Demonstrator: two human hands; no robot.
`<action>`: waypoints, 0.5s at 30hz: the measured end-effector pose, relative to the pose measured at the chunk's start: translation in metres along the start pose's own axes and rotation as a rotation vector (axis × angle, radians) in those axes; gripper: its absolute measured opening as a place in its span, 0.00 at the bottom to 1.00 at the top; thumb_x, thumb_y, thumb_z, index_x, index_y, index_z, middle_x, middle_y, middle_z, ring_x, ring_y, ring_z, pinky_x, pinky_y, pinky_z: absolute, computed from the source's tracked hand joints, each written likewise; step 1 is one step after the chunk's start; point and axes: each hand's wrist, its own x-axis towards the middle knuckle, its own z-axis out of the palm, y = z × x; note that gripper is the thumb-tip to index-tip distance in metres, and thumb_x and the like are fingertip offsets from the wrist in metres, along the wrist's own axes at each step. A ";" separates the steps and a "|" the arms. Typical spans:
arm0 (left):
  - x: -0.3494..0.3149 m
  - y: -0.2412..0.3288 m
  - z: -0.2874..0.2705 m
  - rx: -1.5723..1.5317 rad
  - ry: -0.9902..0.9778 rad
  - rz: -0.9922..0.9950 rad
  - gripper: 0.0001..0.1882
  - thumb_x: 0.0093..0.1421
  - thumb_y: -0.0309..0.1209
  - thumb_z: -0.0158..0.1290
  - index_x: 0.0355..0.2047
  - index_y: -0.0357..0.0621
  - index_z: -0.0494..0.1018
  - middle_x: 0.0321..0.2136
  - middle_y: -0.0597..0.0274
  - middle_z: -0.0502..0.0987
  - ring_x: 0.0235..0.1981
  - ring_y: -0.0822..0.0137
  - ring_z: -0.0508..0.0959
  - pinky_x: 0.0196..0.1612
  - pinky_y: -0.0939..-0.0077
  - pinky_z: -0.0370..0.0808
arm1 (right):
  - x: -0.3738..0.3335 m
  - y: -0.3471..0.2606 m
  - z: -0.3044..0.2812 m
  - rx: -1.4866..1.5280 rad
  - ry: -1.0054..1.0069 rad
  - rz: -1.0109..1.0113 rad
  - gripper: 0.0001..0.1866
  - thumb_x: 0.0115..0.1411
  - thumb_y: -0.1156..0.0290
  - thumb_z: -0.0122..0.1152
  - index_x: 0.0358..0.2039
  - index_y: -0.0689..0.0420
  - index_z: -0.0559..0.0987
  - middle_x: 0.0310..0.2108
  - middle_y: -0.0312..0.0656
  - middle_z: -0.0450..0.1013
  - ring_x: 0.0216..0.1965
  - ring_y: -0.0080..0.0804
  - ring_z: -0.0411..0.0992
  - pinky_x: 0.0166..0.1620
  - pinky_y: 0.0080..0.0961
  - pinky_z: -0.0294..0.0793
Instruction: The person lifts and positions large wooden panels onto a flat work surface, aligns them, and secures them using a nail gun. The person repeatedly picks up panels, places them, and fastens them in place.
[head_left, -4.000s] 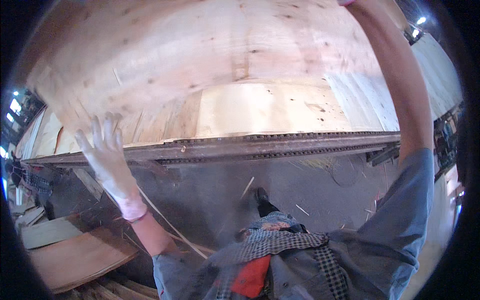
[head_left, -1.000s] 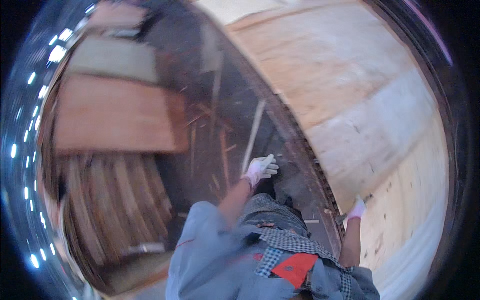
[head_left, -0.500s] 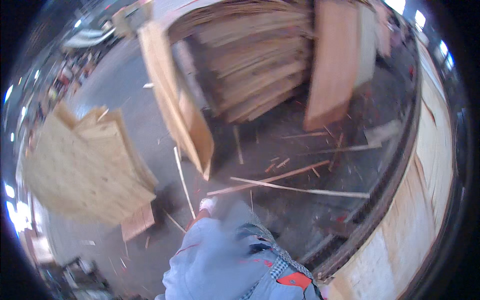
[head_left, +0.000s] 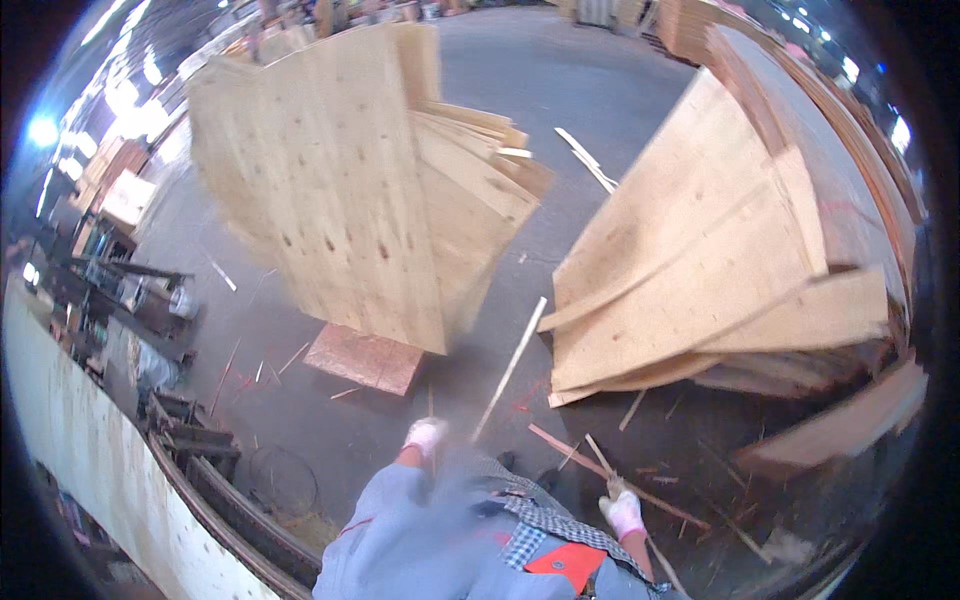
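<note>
My left hand (head_left: 427, 432), in a white glove, hangs in front of my grey-blue sleeve. It is blurred and its fingers cannot be made out. Farther right, my right hand (head_left: 622, 508), gloved in white with a pink cuff, hangs low with its fingers loosely apart. A pale wooden strip (head_left: 598, 455) runs behind that hand along the floor and crosses a reddish strip (head_left: 565, 447). Another pale strip (head_left: 508, 370) lies ahead between my hands. No held thing is visible in either hand.
Ahead to the left, a leaning stack of thin wood sheets (head_left: 330, 190) stands over a reddish board (head_left: 365, 358). To the right, a large pile of wood veneer sheets (head_left: 690, 270) fans out. A metal-edged pale surface (head_left: 110, 480) runs along my left. Wood scraps litter the floor.
My view has swung to the right; the sheet stack now stands more centrally and the metal-edged surface is at left. My right hand has come into view.
</note>
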 end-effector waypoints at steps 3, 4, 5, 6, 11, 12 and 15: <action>0.017 -0.071 -0.030 -0.342 0.250 -0.113 0.18 0.66 0.41 0.51 0.47 0.44 0.82 0.45 0.54 0.84 0.47 0.57 0.82 0.52 0.62 0.77 | 0.085 -0.119 -0.041 1.009 -0.256 0.261 0.39 0.52 0.72 0.66 0.66 0.65 0.66 0.51 0.55 0.78 0.54 0.44 0.77 0.55 0.36 0.76; 0.022 -0.055 -0.040 -0.645 0.291 -0.131 0.18 0.65 0.40 0.54 0.49 0.43 0.81 0.46 0.56 0.84 0.48 0.60 0.82 0.53 0.63 0.77 | 0.136 -0.113 -0.036 0.371 -0.218 0.064 0.40 0.53 0.69 0.67 0.67 0.64 0.66 0.55 0.57 0.75 0.56 0.47 0.76 0.58 0.38 0.75; 0.023 -0.040 -0.054 -0.941 0.327 -0.151 0.18 0.64 0.38 0.57 0.50 0.41 0.81 0.46 0.58 0.84 0.48 0.63 0.82 0.53 0.64 0.76 | 0.183 -0.110 -0.033 -0.263 -0.167 -0.123 0.41 0.53 0.67 0.67 0.67 0.64 0.65 0.59 0.59 0.73 0.59 0.49 0.74 0.60 0.39 0.73; 0.016 -0.063 -0.061 -0.838 0.373 -0.015 0.20 0.66 0.39 0.59 0.52 0.38 0.78 0.38 0.69 0.81 0.35 0.75 0.77 0.39 0.75 0.75 | 0.204 -0.143 -0.028 -0.477 -0.168 -0.124 0.42 0.52 0.68 0.69 0.67 0.64 0.66 0.60 0.58 0.72 0.60 0.48 0.73 0.61 0.39 0.72; -0.072 -0.169 0.000 -0.575 0.412 -0.255 0.18 0.66 0.43 0.54 0.42 0.40 0.80 0.34 0.62 0.83 0.34 0.69 0.79 0.37 0.66 0.75 | 0.222 -0.366 -0.010 0.329 -0.359 -0.238 0.29 0.54 0.72 0.71 0.57 0.67 0.76 0.55 0.48 0.78 0.53 0.38 0.77 0.56 0.33 0.75; -0.087 -0.213 0.037 -0.533 0.453 -0.252 0.20 0.67 0.45 0.50 0.38 0.39 0.80 0.32 0.54 0.82 0.33 0.59 0.80 0.38 0.62 0.75 | 0.227 -0.389 0.007 0.190 -0.278 -0.373 0.29 0.55 0.73 0.69 0.57 0.67 0.75 0.54 0.47 0.78 0.52 0.37 0.77 0.55 0.32 0.76; -0.138 -0.301 0.077 -0.128 0.256 -0.326 0.24 0.64 0.51 0.51 0.26 0.41 0.78 0.23 0.49 0.79 0.30 0.48 0.79 0.35 0.53 0.72 | 0.228 -0.477 0.066 0.575 -0.454 -0.356 0.26 0.56 0.82 0.63 0.57 0.68 0.74 0.52 0.48 0.78 0.50 0.35 0.79 0.48 0.28 0.80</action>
